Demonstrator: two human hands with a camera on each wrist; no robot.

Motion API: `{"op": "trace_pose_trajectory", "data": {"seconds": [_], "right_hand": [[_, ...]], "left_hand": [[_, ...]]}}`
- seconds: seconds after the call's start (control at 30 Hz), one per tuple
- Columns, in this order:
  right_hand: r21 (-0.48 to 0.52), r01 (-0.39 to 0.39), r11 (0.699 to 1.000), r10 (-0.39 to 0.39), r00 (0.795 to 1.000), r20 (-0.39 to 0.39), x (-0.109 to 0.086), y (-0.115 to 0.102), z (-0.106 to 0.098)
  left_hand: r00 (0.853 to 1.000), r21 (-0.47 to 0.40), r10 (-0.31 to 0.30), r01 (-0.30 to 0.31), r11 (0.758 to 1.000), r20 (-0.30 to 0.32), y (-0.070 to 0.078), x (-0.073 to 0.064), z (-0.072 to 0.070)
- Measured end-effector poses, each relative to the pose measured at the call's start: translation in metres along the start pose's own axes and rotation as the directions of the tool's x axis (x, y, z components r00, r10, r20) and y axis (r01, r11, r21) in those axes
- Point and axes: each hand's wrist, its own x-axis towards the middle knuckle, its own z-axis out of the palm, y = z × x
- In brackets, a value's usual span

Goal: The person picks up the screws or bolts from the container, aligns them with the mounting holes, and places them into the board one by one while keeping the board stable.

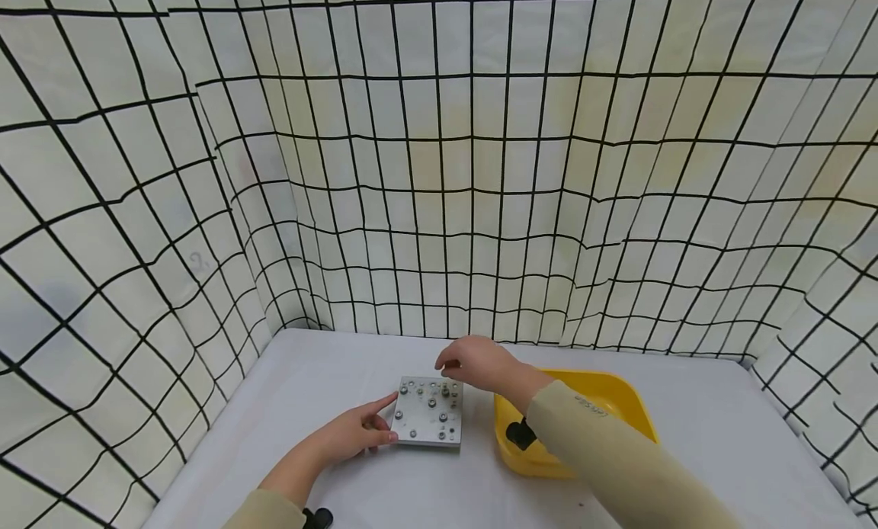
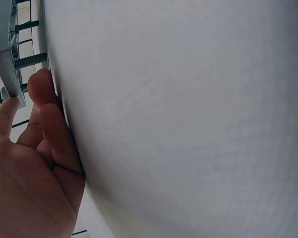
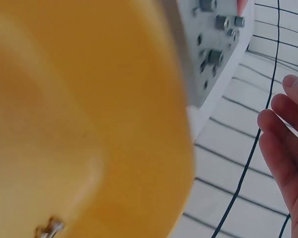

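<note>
A square metal plate (image 1: 424,411) with several socket-head bolts in it lies on the white table. My left hand (image 1: 353,434) holds it at its left edge, index finger near the far corner and thumb at the near corner. Threaded bolt ends (image 2: 32,60) stick out beneath the plate in the left wrist view, and the other fingers (image 2: 54,131) curl low by the tabletop. Over the plate's far right corner hovers my right hand (image 1: 476,361), its fingers loosely bent. Nothing shows between those fingertips (image 3: 268,119) in the right wrist view.
A yellow tray (image 1: 641,407) stands right of the plate, under my right forearm. Inside it lies a small metal bolt (image 3: 52,227). White walls with black netting (image 1: 473,190) enclose the table (image 1: 713,422) at the back and both sides.
</note>
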Motion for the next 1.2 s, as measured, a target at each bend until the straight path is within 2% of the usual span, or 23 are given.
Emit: {"op": "trace_pose_trajectory", "data": {"seconds": [0.23, 0.53, 0.7, 0.83, 0.93, 1.2], "right_hand": [[-0.031, -0.006, 0.999, 0.006, 1.0, -0.011, -0.037, 0.036, -0.009], [0.003, -0.046, 0.999, 0.046, 0.998, -0.049, -0.092, 0.084, -0.015], [0.022, -0.061, 0.998, 0.062, 0.997, -0.049, -0.114, 0.105, -0.015], [0.028, -0.058, 0.998, 0.06, 0.997, -0.055, -0.123, 0.114, -0.017], [0.022, -0.051, 0.998, 0.052, 0.998, -0.046, -0.122, 0.117, -0.016], [-0.079, -0.009, 0.997, 0.015, 0.996, 0.085, -0.111, 0.121, -0.005]], "left_hand": [[1.0, 0.008, -0.008, 0.008, 1.0, -0.008, -0.003, 0.001, 0.001], [1.0, 0.002, -0.02, 0.02, 1.0, -0.015, -0.008, 0.004, 0.0], [1.0, -0.008, -0.01, 0.01, 1.0, -0.01, -0.006, 0.004, 0.001], [1.0, -0.007, -0.009, 0.009, 1.0, -0.01, -0.004, 0.004, 0.001], [1.0, -0.004, -0.011, 0.011, 1.0, -0.009, -0.004, 0.004, 0.001], [1.0, -0.008, -0.001, 0.001, 1.0, -0.008, -0.005, 0.004, 0.001]]}}
